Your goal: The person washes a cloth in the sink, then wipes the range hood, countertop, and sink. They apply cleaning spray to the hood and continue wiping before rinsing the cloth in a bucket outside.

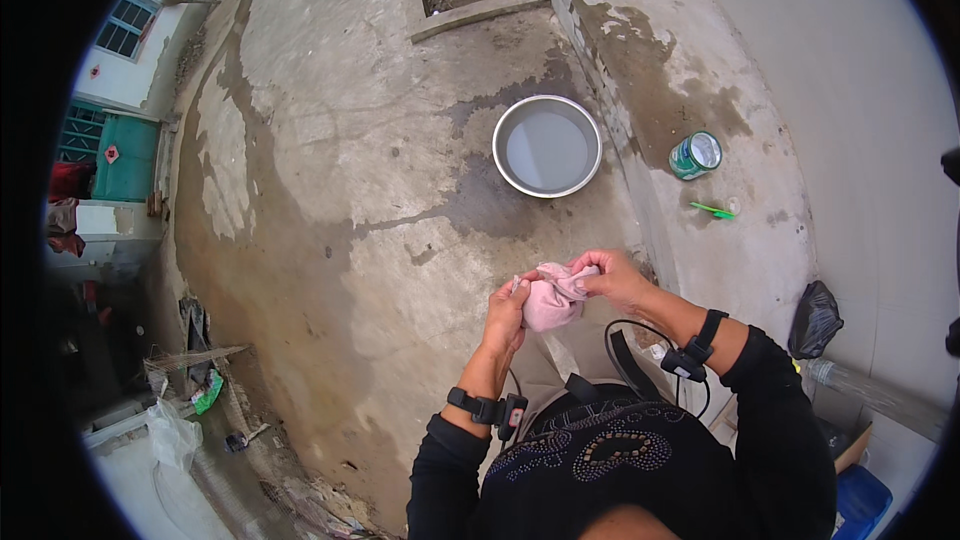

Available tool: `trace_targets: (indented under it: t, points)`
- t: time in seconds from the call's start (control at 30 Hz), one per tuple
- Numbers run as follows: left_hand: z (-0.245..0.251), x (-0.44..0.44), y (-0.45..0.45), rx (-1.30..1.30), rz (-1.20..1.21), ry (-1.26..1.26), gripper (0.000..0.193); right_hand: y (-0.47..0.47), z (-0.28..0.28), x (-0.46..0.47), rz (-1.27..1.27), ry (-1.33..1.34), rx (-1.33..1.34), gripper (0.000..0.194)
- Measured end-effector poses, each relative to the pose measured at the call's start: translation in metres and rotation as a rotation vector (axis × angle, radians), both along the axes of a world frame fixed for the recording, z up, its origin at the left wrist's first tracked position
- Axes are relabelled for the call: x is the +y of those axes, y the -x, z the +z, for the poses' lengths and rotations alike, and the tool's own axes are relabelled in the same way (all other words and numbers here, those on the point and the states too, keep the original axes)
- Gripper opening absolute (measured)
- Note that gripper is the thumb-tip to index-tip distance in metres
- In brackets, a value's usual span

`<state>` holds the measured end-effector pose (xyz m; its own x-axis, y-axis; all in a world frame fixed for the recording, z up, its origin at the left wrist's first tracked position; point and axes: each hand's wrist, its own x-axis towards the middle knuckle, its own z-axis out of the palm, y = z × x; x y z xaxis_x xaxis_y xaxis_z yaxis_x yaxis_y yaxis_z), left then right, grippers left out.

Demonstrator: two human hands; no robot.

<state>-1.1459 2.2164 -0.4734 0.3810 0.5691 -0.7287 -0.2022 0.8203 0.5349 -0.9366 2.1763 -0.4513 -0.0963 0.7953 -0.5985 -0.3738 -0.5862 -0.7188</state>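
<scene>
Between my two hands, close in front of my body, is a bunched pink cloth (551, 307). My left hand (508, 311) pinches its left edge between thumb and fingers. My right hand (613, 281) grips a gathered fold at the cloth's upper right. Ahead of my hands, on the wet concrete floor, stands a round metal basin (497, 165) holding cloudy water (546, 150). On the raised ledge to the right are an open green tin (686, 159) with white contents and a bright green brush (712, 211).
A low concrete step (626, 142) runs along the right. A square concrete-edged pit (480, 19) lies at the far end. At right, a black plastic bag (816, 321) hangs by a pipe (877, 394). Wire mesh (247, 450) and a clear plastic bag (172, 435) are at lower left.
</scene>
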Motion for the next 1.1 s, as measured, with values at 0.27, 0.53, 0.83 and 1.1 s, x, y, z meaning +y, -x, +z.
trace_targets:
  t: [0.27, 0.53, 0.83, 1.1]
  points:
    - [-0.079, 0.186, -0.019, -0.085, 0.078, 0.028, 0.028, -0.079, -0.080, 0.138, -0.360, 0.076, -0.252, 0.016]
    - [-0.186, 0.273, -0.063, 0.067, -0.071, 0.120, 0.032, -0.107, -0.202, 0.208, -0.338, 0.196, -0.320, 0.017]
    - [-0.394, 0.270, -0.119, 0.374, -0.251, -0.030, 0.034, -0.141, -0.424, 0.241, -0.140, 0.242, -0.379, 0.015]
    - [-0.540, 0.290, -0.171, 1.142, -1.093, -0.679, 0.089, -0.184, -0.581, 0.284, 0.476, -0.028, -1.348, 0.043]
